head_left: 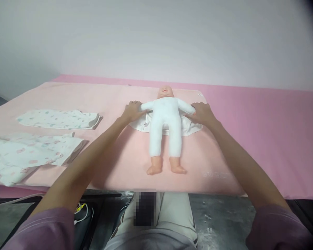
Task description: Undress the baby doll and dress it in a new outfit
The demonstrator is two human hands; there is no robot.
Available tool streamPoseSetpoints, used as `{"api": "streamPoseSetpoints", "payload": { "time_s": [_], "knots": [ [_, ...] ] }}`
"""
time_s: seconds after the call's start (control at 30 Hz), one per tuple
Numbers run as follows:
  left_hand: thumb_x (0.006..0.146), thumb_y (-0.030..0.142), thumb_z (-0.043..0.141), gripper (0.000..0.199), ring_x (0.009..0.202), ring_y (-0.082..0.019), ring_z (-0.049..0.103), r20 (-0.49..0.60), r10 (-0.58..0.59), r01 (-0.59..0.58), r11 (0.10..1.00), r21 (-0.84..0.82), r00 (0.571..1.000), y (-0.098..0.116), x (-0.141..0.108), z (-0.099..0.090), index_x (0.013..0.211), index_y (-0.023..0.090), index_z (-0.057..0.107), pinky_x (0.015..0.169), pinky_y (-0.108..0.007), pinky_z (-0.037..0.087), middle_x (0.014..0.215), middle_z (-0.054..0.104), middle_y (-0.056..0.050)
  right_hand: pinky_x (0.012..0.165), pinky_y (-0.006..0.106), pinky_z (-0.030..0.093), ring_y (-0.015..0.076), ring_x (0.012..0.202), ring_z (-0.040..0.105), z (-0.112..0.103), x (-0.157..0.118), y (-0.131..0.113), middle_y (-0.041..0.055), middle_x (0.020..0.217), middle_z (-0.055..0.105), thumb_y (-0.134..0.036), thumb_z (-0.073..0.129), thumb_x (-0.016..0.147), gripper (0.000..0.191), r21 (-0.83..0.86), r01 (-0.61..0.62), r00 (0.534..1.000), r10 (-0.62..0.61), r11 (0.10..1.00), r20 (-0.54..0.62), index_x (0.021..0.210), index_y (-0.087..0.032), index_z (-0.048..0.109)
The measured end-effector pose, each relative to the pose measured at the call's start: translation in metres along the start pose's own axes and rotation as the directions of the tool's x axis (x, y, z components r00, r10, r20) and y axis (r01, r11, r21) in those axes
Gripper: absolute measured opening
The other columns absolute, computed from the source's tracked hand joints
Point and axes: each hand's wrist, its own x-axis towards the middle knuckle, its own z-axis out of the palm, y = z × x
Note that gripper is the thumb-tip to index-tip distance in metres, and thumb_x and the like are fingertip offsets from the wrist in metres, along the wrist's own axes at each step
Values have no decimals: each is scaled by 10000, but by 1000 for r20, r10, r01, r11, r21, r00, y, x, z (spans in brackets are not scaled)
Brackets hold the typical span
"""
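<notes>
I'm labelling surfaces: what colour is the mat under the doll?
The mat is pale peach-pink, clearest in the head view.

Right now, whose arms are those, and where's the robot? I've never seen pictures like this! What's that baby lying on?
There's no robot here, just a person with bare hands. There is only one picture, from a camera worn on the person's head, looking forward and down. The baby is a doll, lying face up with its feet towards the person. The left hand and right hand each seem to hold the end of one doll arm. Under the doll is a white cloth, spread on a pale pink mat. Off to the left lie two patterned cloths.
</notes>
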Motion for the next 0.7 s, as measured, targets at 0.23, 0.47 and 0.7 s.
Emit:
{"api": "streamPoseSetpoints", "payload": {
  "time_s": [0.23, 0.47, 0.7],
  "knots": [
    [1023, 908, 514, 818, 1373, -459, 689, -58, 71, -73, 996, -48, 996, 24, 3, -14, 1209, 158, 780, 1274, -617, 458, 1208, 805, -234, 1058, 575, 426, 370, 959, 624, -27, -4, 3, 138, 914, 722, -708, 510, 1109, 529, -123, -21, 985, 0, 992, -172, 894, -234, 608],
    [1094, 827, 533, 673, 1251, -436, 755, 54, 149, -137, 974, -182, 987, 174, 33, 24, 1310, 210, 693, 1088, -509, 557, 1290, 817, -191, 983, 524, 355, 316, 932, 586, -115, -63, 124, 164, 945, 731, -696, 608, 1106, 524, -172, -330, 932, 291, 928, -217, 858, -236, 579],
    [1185, 654, 521, 584, 1390, -414, 708, 224, 290, -212, 924, -318, 930, 335, 74, 109, 1451, 147, 637, 1180, -501, 487, 1470, 757, -256, 975, 636, 329, 436, 1058, 689, -124, -96, 270, 280, 953, 772, -467, 751, 919, 373, -155, -681, 725, 629, 716, -281, 697, -280, 517]
  ]
}}
